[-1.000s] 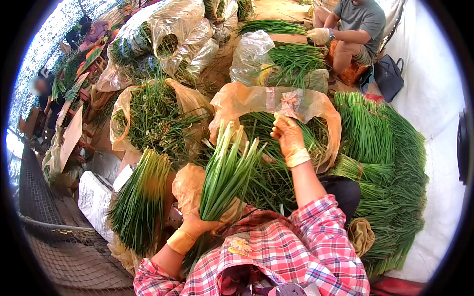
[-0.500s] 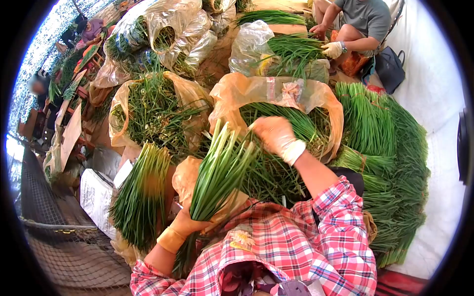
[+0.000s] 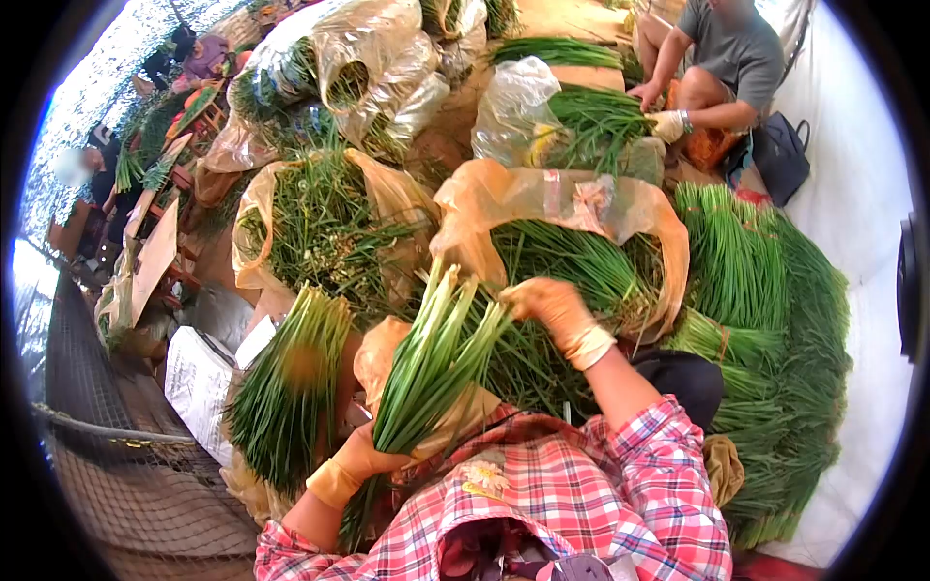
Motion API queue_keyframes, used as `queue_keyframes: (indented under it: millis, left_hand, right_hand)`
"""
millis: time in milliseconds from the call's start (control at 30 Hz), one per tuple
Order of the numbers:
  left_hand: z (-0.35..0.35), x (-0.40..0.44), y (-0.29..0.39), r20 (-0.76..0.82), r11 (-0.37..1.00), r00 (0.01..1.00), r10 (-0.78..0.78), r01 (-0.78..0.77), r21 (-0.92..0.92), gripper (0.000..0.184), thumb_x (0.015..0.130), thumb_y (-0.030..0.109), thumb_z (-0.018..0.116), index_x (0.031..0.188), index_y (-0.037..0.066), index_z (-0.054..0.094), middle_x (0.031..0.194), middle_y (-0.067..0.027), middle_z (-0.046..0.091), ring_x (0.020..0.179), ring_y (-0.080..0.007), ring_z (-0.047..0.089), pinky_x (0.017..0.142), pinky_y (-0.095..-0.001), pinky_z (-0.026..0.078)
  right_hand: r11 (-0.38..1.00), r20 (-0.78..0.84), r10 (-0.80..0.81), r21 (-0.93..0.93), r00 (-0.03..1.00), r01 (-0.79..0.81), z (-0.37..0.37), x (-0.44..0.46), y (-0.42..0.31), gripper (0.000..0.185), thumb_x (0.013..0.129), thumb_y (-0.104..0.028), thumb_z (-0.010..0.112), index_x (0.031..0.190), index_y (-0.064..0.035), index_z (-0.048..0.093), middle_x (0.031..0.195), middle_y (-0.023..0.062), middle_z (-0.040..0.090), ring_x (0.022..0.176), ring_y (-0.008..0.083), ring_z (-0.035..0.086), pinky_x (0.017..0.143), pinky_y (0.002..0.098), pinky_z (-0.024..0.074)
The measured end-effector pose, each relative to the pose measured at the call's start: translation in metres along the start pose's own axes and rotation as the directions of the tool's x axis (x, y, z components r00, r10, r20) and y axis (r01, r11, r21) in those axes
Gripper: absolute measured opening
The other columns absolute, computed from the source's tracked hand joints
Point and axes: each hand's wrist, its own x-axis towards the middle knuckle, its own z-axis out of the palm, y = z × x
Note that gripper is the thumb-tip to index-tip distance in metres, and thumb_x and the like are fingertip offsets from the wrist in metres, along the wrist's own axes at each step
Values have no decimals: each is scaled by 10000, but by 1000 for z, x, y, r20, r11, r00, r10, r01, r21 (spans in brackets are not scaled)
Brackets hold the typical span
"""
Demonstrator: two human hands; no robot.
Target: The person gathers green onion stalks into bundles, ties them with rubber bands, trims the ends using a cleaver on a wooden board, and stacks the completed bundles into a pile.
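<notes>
green stalks (image 3: 431,368) are leaning toward 1 o'clock, an orange bag (image 3: 518,194) lying beyond; the left hand (image 3: 363,458) is gripping them at 7 o'clock. the right hand (image 3: 555,312) is meeting their pale ends at 2 o'clock; its finger closure cannot be told.

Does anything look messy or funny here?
Yes, the tangled greens in the open bag ahead on the left look messy: they point every which way, while the bundles on the right are lined up neatly. The bunch in the left hand also has uneven pale ends.
</notes>
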Motion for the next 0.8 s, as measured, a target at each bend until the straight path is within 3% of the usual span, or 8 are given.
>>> queue_keyframes:
  millis: [67, 133, 233, 300, 500, 567, 667, 800]
  left_hand:
    - [-2, -6, 3, -15, 1000, 1000, -8, 8, -6, 494, 652, 29, 777, 1110, 29, 592, 907, -19, 645, 747, -105, 586, 635, -253, 476]
    - [-9, -11, -1, 8, 998, 998, -54, 54, 38, 465, 668, 40, 772, 1099, 29, 596, 826, -32, 654, 613, -116, 602, 502, -246, 482]
    - [-5, -11, 15, 97, 985, 990, -103, 88, 147, 488, 714, 119, 772, 1158, 53, 580, 890, -25, 660, 689, -94, 598, 620, -240, 507]
    - [-1, -8, 18, 116, 971, 992, -43, 14, 240, 509, 724, 145, 769, 1183, 56, 567, 943, -19, 657, 778, -81, 584, 720, -241, 487]
    - [-9, -1, 6, 175, 856, 983, 55, -137, 498, 607, 737, 312, 734, 1266, 122, 505, 991, -72, 665, 902, -128, 604, 870, -273, 451]
    - [-7, -6, 12, 122, 838, 990, 63, -119, 533, 613, 731, 272, 745, 1271, 116, 500, 972, -69, 667, 819, -124, 616, 779, -270, 491]
    - [-28, -15, 4, 81, 927, 966, -247, 211, 309, 635, 714, 216, 764, 1278, 105, 495, 932, -71, 667, 688, -114, 610, 622, -253, 506]
    - [-34, -24, 13, -40, 994, 995, -86, 84, -68, 432, 679, -15, 731, 1074, -19, 557, 815, -113, 657, 580, -162, 617, 481, -262, 502]
  right_hand:
    - [927, 67, 57, -374, 996, -28, -49, 19, 0, 264, 839, -216, 623, 989, -1, 644, 793, 97, 659, 741, 157, 612, 715, 284, 483]
    - [281, 230, -19, -933, 973, 226, -82, 37, 32, 598, 799, -370, 665, 1278, -58, 492, 839, 155, 651, 689, 178, 611, 665, 304, 474]
    - [893, 316, 253, -441, 914, -95, -37, 30, -41, 748, 774, -398, 700, 1383, -115, 371, 1303, 137, 503, 1170, 239, 487, 965, 344, 392]
    - [921, 672, 112, -346, 732, 177, -20, 44, -27, 625, 791, -285, 697, 1329, -79, 454, 1188, 85, 591, 994, 160, 564, 842, 294, 467]
    - [930, 598, 340, -100, 726, -353, 2, 26, 3, 152, 810, -103, 633, 904, 8, 675, 776, 43, 649, 705, 112, 568, 634, 263, 467]
    - [562, 361, 220, -806, 906, 185, -4, 31, 11, 186, 826, -232, 599, 907, -82, 675, 780, 101, 658, 715, 248, 628, 663, 326, 501]
    - [259, 121, -28, -958, 992, 124, -52, 31, -11, 196, 815, -235, 551, 831, -101, 693, 843, 150, 659, 773, 323, 638, 688, 393, 508]
    - [-296, -34, 620, -935, 784, 194, -73, 2, 29, 331, 800, -238, 577, 1043, -20, 637, 1026, 167, 651, 927, 286, 642, 790, 387, 500]
